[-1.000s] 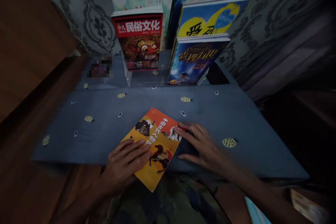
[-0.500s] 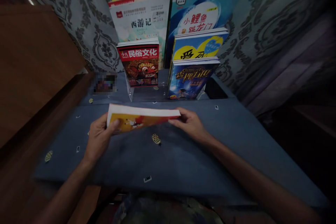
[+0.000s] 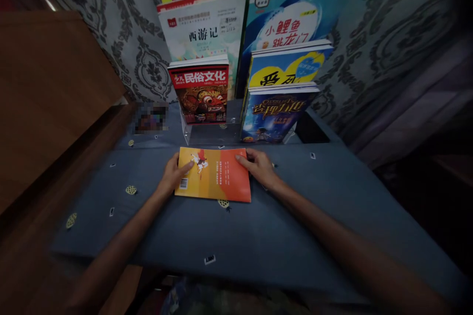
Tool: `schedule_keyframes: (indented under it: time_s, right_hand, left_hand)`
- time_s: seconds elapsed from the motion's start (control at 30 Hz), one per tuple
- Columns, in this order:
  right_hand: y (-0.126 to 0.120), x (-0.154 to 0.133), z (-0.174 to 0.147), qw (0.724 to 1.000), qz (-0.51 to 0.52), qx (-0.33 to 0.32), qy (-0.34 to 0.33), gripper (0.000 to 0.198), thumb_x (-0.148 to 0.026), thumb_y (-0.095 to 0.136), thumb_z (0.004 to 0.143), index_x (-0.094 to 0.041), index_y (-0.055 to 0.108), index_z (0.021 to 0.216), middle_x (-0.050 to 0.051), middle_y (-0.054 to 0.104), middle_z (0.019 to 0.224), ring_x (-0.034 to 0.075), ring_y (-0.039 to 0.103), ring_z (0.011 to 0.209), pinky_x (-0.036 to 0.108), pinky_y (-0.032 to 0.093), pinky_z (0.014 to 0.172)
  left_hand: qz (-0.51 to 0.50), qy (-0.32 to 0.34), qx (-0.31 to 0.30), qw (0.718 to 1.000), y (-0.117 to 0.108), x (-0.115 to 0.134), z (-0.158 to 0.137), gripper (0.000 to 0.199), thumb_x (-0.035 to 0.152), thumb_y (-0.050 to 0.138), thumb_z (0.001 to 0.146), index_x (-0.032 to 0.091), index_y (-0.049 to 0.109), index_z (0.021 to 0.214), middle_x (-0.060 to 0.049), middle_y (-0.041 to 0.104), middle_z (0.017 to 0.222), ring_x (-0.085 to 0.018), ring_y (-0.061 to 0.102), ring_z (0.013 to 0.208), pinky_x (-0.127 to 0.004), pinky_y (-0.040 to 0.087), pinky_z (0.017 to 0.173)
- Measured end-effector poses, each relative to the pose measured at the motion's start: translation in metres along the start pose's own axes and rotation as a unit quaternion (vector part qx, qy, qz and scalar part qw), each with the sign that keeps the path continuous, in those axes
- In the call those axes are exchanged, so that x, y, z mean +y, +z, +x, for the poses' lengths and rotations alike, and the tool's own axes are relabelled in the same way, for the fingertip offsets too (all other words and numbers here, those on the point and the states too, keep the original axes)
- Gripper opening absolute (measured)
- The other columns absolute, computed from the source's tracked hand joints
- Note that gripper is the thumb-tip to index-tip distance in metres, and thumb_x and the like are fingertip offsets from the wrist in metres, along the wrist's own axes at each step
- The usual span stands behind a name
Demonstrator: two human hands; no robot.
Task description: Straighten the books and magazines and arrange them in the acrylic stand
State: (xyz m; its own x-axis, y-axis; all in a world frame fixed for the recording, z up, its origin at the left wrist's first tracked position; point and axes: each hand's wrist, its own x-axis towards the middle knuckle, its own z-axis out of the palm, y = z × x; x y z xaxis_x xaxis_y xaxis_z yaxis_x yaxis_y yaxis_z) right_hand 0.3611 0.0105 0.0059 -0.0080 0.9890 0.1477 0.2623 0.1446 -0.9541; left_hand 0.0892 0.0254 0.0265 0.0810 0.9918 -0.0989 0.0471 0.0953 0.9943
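Note:
A thin orange and yellow book [image 3: 212, 177] shows its back cover, with a barcode and a small white figure, turned sideways over the table. My left hand [image 3: 175, 173] grips its left edge, thumb on the cover and fingers underneath. On the opposite side my right hand [image 3: 261, 167] holds the upper right edge in the same way, thumb on top. Just beyond the book stands a clear stand, its front left holding a red-titled book [image 3: 201, 93] and its front right a dark blue book [image 3: 275, 115].
Behind those rise a pale book [image 3: 203, 34], a blue and yellow book [image 3: 288, 66], and a teal book [image 3: 288, 10]. A blue cloth with pineapple prints covers the table [image 3: 162, 236]. A brown wooden panel [image 3: 48, 88] stands at the left, patterned curtains [image 3: 111, 19] behind.
The book has tipped from nearly edge-on to lying flatter, its back cover now facing up. Both hands still hold it; my left hand has shifted right. The view has moved slightly.

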Motion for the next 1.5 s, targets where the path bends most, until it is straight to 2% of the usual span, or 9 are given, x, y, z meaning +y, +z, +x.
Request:
schedule_keyframes:
  time_s: [0.13,0.3,0.43,0.53,0.9,1.17,1.27,1.37,1.5]
  right_hand:
    - [0.0,0.007,0.001,0.997,-0.078,0.013,-0.007,0.032,-0.052,0.062,0.082,-0.021,0.068,0.078,0.003,0.07,0.071,0.022,0.062,0.068,0.029,0.047,0.056]
    - [-0.003,0.004,0.002,0.985,-0.172,0.01,-0.006,0.032,-0.048,0.058,0.085,-0.02,0.069,0.074,0.002,0.067,0.066,0.019,0.059,0.062,0.027,0.038,0.052]
    - [-0.005,0.001,0.001,0.985,-0.172,-0.004,-0.009,0.034,-0.048,0.054,0.086,-0.019,0.07,0.078,0.003,0.068,0.068,0.019,0.059,0.063,0.027,0.037,0.052]
    - [-0.004,0.0,0.001,0.984,-0.178,-0.003,-0.004,0.034,-0.048,0.054,0.086,-0.019,0.07,0.077,0.003,0.068,0.068,0.019,0.058,0.063,0.027,0.036,0.052]
    - [-0.003,-0.009,-0.001,0.969,-0.244,-0.008,0.029,0.037,-0.045,0.051,0.089,-0.016,0.074,0.091,0.006,0.074,0.079,0.021,0.065,0.069,0.027,0.039,0.059]
    - [-0.004,-0.014,-0.001,0.954,-0.293,0.005,0.059,0.031,-0.041,0.057,0.089,-0.016,0.074,0.085,0.005,0.072,0.07,0.02,0.065,0.064,0.028,0.04,0.058]
    - [-0.005,-0.017,-0.007,0.931,-0.355,0.052,0.065,0.032,-0.041,0.061,0.087,-0.016,0.07,0.107,0.005,0.073,0.077,0.023,0.067,0.068,0.03,0.044,0.061]
    - [0.003,-0.021,-0.017,0.91,-0.409,0.065,-0.01,0.04,-0.036,0.055,0.092,-0.016,0.062,0.126,0.01,0.075,0.093,0.027,0.07,0.081,0.036,0.052,0.069]
    - [0.029,-0.022,-0.023,0.903,-0.393,-0.024,-0.174,0.05,-0.037,0.043,0.099,-0.013,0.05,0.141,0.019,0.067,0.124,0.032,0.062,0.119,0.049,0.052,0.097]
  left_hand:
    - [0.221,0.09,0.021,0.971,-0.01,-0.006,0.007,0.048,0.054,0.076,0.073,0.016,0.064,0.101,-0.009,0.073,0.093,-0.028,0.069,0.086,-0.041,0.056,0.081]
    - [0.485,0.244,0.05,0.838,0.003,-0.005,-0.014,0.051,0.041,0.054,0.094,0.011,0.051,0.136,-0.021,0.062,0.13,-0.036,0.056,0.125,-0.058,0.042,0.105]
    - [0.526,0.363,-0.17,0.751,0.03,-0.009,-0.046,0.05,0.038,0.038,0.104,0.015,0.037,0.149,-0.016,0.05,0.151,-0.024,0.043,0.144,-0.045,0.035,0.118]
    - [0.55,0.368,-0.264,0.702,0.043,-0.009,-0.054,0.057,0.044,0.033,0.106,0.014,0.028,0.154,-0.015,0.036,0.161,-0.022,0.027,0.152,-0.043,0.025,0.124]
    - [0.571,0.314,-0.294,0.699,0.045,0.001,0.007,0.074,0.063,0.026,0.102,0.019,0.014,0.16,-0.011,0.019,0.167,-0.022,0.012,0.155,-0.043,0.013,0.126]
    - [0.588,0.334,-0.269,0.687,0.046,-0.002,0.012,0.073,0.062,0.024,0.102,0.016,0.02,0.158,-0.012,0.023,0.165,-0.021,0.018,0.155,-0.042,0.016,0.126]
    - [0.589,0.337,-0.265,0.685,0.046,-0.002,0.011,0.073,0.062,0.024,0.102,0.014,0.023,0.157,-0.013,0.025,0.165,-0.022,0.02,0.154,-0.043,0.017,0.126]
    - [0.592,0.335,-0.266,0.683,0.047,-0.002,0.011,0.069,0.058,0.024,0.104,0.012,0.027,0.156,-0.013,0.027,0.164,-0.022,0.021,0.154,-0.043,0.017,0.126]
    - [0.59,0.338,-0.258,0.686,0.047,-0.003,0.011,0.056,0.041,0.029,0.106,0.012,0.031,0.154,-0.013,0.032,0.163,-0.022,0.025,0.153,-0.044,0.02,0.125]
